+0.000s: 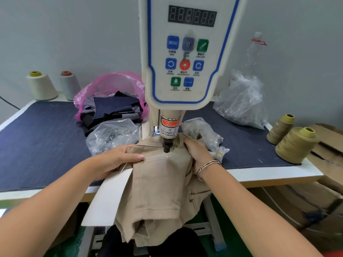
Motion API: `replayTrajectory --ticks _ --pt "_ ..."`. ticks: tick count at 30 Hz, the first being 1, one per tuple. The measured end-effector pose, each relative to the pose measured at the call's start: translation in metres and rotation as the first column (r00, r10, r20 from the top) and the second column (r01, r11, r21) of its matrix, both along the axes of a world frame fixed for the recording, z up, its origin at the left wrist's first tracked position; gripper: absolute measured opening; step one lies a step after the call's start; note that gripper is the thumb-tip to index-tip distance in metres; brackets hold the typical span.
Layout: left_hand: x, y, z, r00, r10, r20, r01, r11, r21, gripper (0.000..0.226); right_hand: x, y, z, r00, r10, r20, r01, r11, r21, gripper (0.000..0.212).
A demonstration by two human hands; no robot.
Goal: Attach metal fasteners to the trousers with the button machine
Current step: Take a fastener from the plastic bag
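The beige trousers [163, 184] lay under the head of the button machine [185, 52], their top end up on the table [42, 138] beneath the punch [166, 145] and the rest hanging off the front edge toward the person. Their long axis ran away from the person, waist end pointing at the machine. A curved pocket seam sat just below the punch, with a red light dot [167, 156] on the cloth beside it. One metal fastener [142, 161] showed at the left end of the seam and another [176, 145] near the punch on the right.

The left hand [118, 156] lay flat on the cloth left of the punch, fingers stretched out and pressing rather than gripping. The right hand [197, 151] curled over the right edge of the trousers, fingers bent round the fabric and holding it. A bracelet [207, 166] circled that wrist. Clear plastic bags [111, 135] sat on either side of the machine.
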State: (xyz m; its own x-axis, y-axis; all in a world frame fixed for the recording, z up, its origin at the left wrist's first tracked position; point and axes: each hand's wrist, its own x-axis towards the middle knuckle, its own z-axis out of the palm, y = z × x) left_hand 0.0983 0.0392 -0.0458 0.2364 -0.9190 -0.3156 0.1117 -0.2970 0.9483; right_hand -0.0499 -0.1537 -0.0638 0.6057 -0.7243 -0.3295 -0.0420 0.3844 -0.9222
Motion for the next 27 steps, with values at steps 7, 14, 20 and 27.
replayTrajectory --ticks 7,14,20,27 --pt "-0.0035 0.0036 0.0003 1.000 -0.021 0.004 0.021 0.999 0.025 0.043 -0.0022 -0.0041 -0.0038 1.000 -0.006 0.007 0.006 1.000 0.029 0.024" --pt "-0.0034 0.0027 0.0007 0.998 0.034 -0.046 -0.031 0.998 0.052 0.052 0.0014 -0.0053 -0.0069 1.000 -0.011 0.022 0.011 0.999 0.037 0.030" --pt "-0.0025 0.0025 -0.0003 0.995 0.051 -0.083 -0.047 0.997 0.059 0.055 0.0031 -0.0065 -0.0086 1.000 0.004 0.015 -0.004 0.999 0.034 0.029" --pt "-0.0007 0.0022 -0.0010 0.994 0.050 -0.095 -0.043 0.996 0.077 0.055 0.0036 -0.0074 -0.0092 1.000 0.022 0.003 -0.022 0.999 0.031 0.030"
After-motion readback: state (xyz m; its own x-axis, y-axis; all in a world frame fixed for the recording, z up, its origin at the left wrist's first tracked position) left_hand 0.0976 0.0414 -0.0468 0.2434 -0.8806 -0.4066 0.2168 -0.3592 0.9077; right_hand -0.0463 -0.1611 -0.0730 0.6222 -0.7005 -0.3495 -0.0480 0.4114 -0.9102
